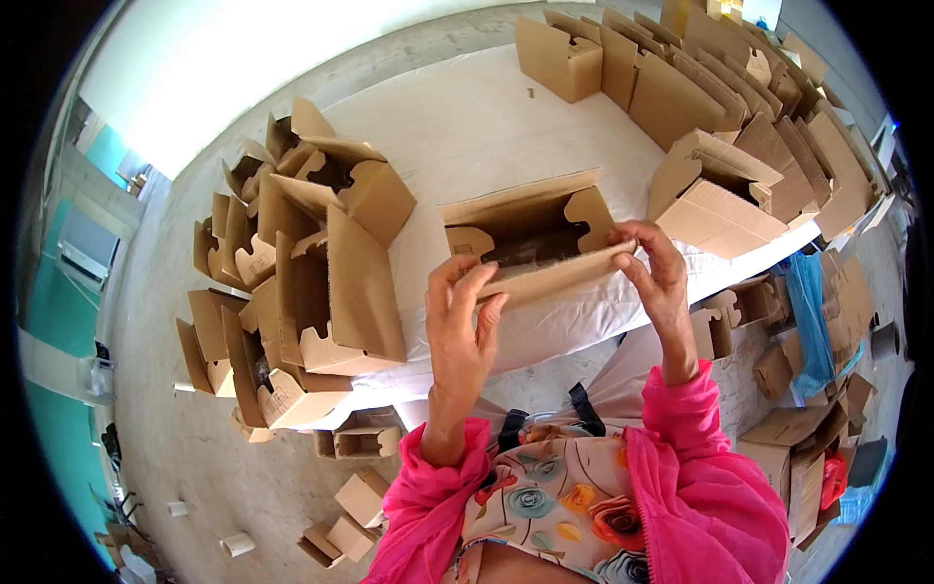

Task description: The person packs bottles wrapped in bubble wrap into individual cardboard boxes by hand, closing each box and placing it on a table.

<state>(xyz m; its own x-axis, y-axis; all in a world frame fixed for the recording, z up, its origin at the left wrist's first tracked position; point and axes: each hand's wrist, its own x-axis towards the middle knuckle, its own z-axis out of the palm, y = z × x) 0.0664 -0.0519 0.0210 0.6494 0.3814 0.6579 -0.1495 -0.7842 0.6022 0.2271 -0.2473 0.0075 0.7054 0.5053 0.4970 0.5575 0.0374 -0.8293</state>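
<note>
In front of me an opened brown cardboard box [525, 207] stands at the near edge of the white-covered table [457, 117]. Its far flap is raised and its near flap tips toward me. My left hand [462, 326] pinches the left end of the near flap, thumb below and fingers over the edge. The right end of that flap is between the thumb and fingers of my right hand [657, 277]. Inside lies something dark with a clear, shiny wrap; I cannot make out what it is.
Several open boxes [365, 282] crowd the table's left side. At the right, an open box [715, 200] stands beside rows of upright cardboard boxes [681, 92]. More boxes [360, 496] lie on the floor, with blue plastic [817, 321] at the right and a white tube [236, 544] at the lower left.
</note>
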